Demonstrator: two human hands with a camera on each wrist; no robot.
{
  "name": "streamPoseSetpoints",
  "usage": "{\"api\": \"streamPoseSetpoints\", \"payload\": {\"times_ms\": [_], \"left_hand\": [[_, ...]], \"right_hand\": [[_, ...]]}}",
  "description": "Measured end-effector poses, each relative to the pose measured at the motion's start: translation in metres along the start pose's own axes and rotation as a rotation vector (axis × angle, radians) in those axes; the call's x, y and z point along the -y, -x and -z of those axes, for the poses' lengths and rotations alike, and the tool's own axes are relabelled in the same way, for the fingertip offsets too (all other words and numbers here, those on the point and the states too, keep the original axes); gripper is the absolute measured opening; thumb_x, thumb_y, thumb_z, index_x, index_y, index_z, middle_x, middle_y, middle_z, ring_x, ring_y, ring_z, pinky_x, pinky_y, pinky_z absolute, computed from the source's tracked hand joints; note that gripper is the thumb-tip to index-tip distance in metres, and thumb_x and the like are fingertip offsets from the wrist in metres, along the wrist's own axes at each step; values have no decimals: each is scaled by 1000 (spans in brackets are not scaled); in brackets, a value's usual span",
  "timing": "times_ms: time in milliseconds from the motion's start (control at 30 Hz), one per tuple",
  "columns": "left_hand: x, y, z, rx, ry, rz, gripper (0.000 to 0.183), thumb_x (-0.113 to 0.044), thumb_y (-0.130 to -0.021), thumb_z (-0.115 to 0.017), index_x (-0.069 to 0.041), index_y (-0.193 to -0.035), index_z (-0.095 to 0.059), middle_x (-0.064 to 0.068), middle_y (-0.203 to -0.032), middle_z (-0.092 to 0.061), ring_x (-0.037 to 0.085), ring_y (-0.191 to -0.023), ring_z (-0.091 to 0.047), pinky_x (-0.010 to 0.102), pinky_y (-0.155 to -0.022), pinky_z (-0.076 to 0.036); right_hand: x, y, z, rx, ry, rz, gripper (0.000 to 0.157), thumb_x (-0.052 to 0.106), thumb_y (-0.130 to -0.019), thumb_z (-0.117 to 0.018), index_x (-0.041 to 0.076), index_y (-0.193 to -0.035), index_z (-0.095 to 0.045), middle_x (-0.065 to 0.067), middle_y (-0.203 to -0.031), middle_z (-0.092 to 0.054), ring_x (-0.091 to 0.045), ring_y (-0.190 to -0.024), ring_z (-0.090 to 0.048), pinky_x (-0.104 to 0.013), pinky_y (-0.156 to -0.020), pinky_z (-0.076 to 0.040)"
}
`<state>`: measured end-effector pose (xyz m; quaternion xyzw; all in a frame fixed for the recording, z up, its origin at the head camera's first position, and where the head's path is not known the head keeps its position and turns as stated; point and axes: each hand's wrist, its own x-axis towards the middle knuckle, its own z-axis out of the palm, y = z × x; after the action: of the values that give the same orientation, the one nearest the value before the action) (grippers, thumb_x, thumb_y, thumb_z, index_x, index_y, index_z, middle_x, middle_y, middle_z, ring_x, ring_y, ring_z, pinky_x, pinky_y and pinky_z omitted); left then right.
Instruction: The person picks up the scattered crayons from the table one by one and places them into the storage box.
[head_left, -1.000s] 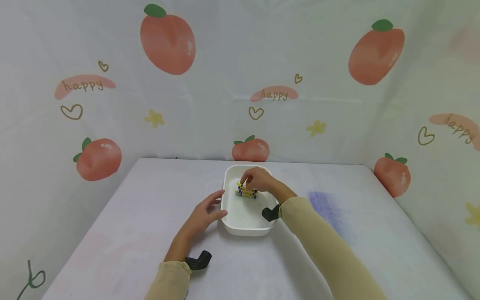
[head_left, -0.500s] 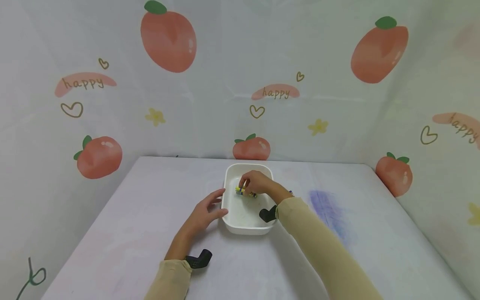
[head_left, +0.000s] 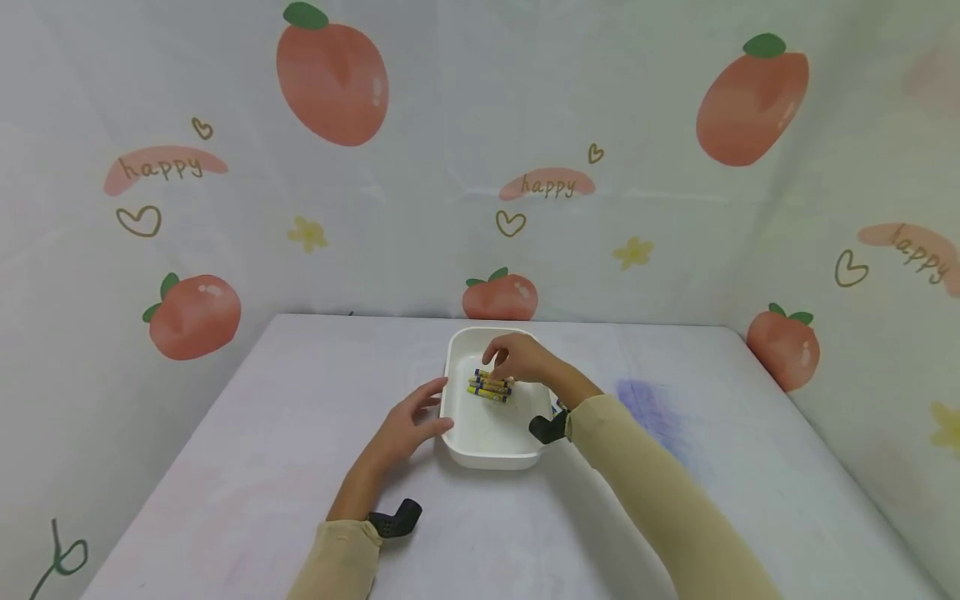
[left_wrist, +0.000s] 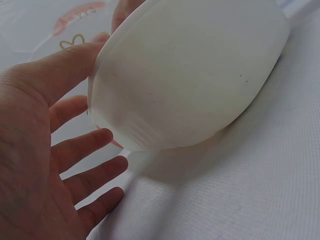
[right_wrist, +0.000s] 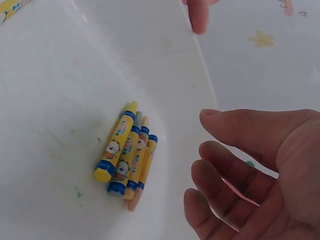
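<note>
Several crayons (head_left: 489, 387), in yellow wrappers with blue bands, lie side by side on the floor of a white tray (head_left: 491, 435). Over them hovers my right hand (head_left: 519, 358), its fingers loosely bent with nothing between them. In the right wrist view the crayon bundle (right_wrist: 122, 155) sits left of the fingertips, with a gap between. The crayons' colored tips include yellow, grey and peach tones. My left hand (head_left: 405, 427) stays at the tray's left side, fingers spread; in the left wrist view its thumb (left_wrist: 75, 65) rests at the rim.
Another yellow-wrapped crayon (right_wrist: 14, 9) shows at the corner of the right wrist view. The white-covered table (head_left: 337, 367) carries a purple smudge (head_left: 651, 417) to the right. A white curtain printed with fruit (head_left: 500, 298) stands behind.
My right hand has come off the crayons, rising slightly right. The crayons now lie in a neater row and show more fully. My left hand and the tray hold their place.
</note>
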<state>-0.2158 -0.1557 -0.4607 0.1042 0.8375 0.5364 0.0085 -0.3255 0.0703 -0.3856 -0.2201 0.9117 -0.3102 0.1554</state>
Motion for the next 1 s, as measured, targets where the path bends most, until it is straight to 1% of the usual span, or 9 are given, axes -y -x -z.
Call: {"api": "streamPoseSetpoints", "payload": {"times_ms": [133, 300, 500, 567, 633, 767, 800, 867, 1000], "left_hand": [[0, 1, 1, 0, -6, 1, 66, -25, -88, -72, -19, -147, -44, 2, -149, -43, 27, -130, -46, 48, -110, -33], [0, 1, 1, -4, -5, -2, 66, -24, -88, -72, -17, -147, -44, 2, -150, -43, 27, -131, -46, 47, -110, -33], [2, 1, 0, -4, -12, -6, 66, -24, -88, -72, -18, -147, -44, 3, -150, -42, 27, -130, -46, 48, -110, -34], [1, 1, -1, -4, -13, -9, 66, -25, -88, -72, -19, -147, -44, 3, -150, -42, 27, -130, -46, 48, -110, -34], [0, 1, -1, -7, -12, -10, 65, -24, -88, -72, -20, -146, -44, 3, -150, -43, 27, -130, -46, 48, -110, -34], [-1, 1, -1, -14, -17, -5, 65, -24, -87, -72, -21, -146, -45, 3, -149, -43, 27, -130, -46, 48, -110, -34], [-1, 1, -1, -15, -20, -3, 65, -24, -87, -72, -21, -146, -45, 3, -149, -43, 27, -130, -46, 48, -110, -34], [-1, 1, -1, -14, -26, -2, 65, -25, -88, -72, -21, -146, -45, 3, -149, -43, 27, -130, -47, 48, -110, -34], [-1, 0, -1, -13, -22, -5, 65, -25, -88, -72, -19, -146, -44, 3, -149, -43, 27, -130, -46, 49, -109, -34]], "right_hand": [[-1, 9, 6, -24, -38, 3, 28, 10, -84, -75, 5, -110, -68, -5, -86, -61, -22, -76, -58, -28, -59, -51], [-4, 20, 12, -59, -82, 16, 29, 11, -85, -74, 4, -112, -67, -5, -84, -61, -30, -79, -59, -29, -58, -50], [-17, 33, 18, -102, -80, 41, 27, 12, -85, -74, 3, -109, -66, -5, -80, -60, -19, -72, -56, -29, -61, -51], [-23, 37, 20, -114, -85, 39, 27, 11, -85, -74, 2, -109, -66, -5, -80, -60, -19, -70, -55, -29, -60, -49], [-28, 41, 23, -131, -97, 35, 27, 12, -85, -74, 2, -109, -66, -5, -79, -59, -22, -70, -56, -29, -59, -48], [-38, 48, 26, -138, -150, 21, 28, 12, -86, -73, 1, -111, -65, -6, -79, -59, -38, -76, -57, -30, -58, -49], [-40, 50, 27, -139, -160, 15, 27, 12, -86, -73, 1, -110, -65, -6, -78, -59, -39, -77, -57, -30, -59, -49], [-45, 54, 27, -140, -183, 0, 26, 11, -87, -72, 2, -110, -65, -6, -78, -60, -38, -76, -57, -31, -59, -49], [-56, 63, 29, -155, -219, -19, 23, 12, -88, -71, 3, -109, -66, -6, -80, -61, -26, -73, -56, -38, -63, -52]]}}
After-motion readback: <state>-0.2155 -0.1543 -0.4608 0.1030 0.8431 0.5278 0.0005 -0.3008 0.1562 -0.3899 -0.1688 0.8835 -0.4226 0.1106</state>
